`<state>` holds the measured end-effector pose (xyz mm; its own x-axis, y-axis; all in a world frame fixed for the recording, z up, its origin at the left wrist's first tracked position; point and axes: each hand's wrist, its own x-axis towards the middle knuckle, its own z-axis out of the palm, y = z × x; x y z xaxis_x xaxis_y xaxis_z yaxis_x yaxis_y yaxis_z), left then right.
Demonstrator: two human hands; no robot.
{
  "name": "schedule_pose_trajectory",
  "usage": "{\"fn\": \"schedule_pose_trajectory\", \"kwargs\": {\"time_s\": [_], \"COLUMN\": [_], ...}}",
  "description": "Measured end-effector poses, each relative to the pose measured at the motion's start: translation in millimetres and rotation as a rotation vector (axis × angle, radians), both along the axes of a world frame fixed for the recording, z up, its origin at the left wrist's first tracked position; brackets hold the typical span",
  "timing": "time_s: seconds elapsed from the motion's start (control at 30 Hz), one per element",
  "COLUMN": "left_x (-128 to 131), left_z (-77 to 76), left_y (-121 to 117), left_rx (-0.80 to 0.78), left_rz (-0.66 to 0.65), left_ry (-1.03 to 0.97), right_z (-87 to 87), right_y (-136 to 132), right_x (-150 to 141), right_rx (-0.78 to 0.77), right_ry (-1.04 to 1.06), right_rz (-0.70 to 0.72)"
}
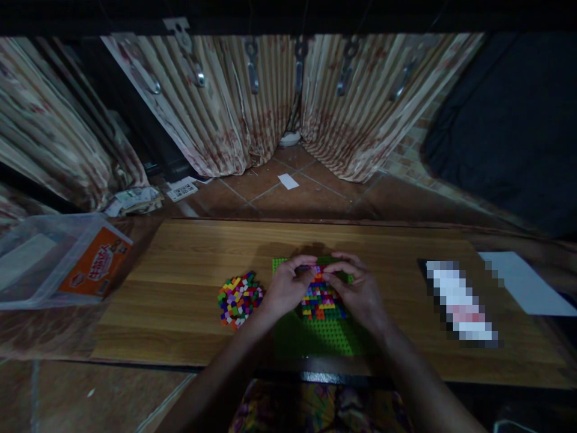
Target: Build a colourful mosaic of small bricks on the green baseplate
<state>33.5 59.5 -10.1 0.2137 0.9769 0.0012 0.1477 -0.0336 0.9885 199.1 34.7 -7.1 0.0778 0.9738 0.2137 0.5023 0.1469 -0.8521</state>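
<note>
A green studded baseplate [331, 338] lies on the wooden table, with a patch of small coloured toy bricks [319, 304] pressed together on it. At the far end of this patch, my left hand [295, 285] bends its thumb and fingers together against the bricks. Facing it from the other side, my right hand [358, 291] pinches with thumb and forefinger at the same bricks, its other fingers curled above. My fingers partly hide the far part of the plate. To the left of my left hand is a loose heap of mixed-colour toy bricks [238, 299].
The low wooden table [180, 288] carries a blurred-out dark-edged object [462, 304] at right, beside a white sheet [529, 282]. A clear plastic bin [54, 258] with an orange label stands left. Striped curtains [216, 114] hang beyond, over a tiled floor with papers.
</note>
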Motion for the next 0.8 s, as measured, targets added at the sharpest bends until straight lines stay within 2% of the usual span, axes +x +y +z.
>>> {"fn": "schedule_pose_trajectory", "kwargs": {"time_s": [0.13,0.27,0.43,0.6,0.7,0.8], "left_x": [5,9,12,13,-2,-37], "left_z": [0.7,0.5,-1.9,0.1,7.5,14.6], "left_y": [0,0,-1,-3,-10,-26], "left_rx": [-0.014,-0.028,-0.029,0.010,0.082,0.160], "left_rz": [0.029,0.066,0.089,0.081,0.130,0.276], "left_ry": [-0.007,-0.013,-0.022,0.021,0.009,-0.030], "right_z": [-6.3,-4.3,-0.9,-5.9,-4.1,9.4], "right_y": [2,1,3,5,3,-4], "right_x": [-1,-1,-5,-1,6,2], "right_rx": [-0.130,-0.257,-0.260,-0.246,-0.219,-0.109], "right_ry": [0.161,0.241,0.273,0.324,0.320,0.174], "right_rz": [0.002,0.017,0.009,0.031,-0.014,-0.145]}}
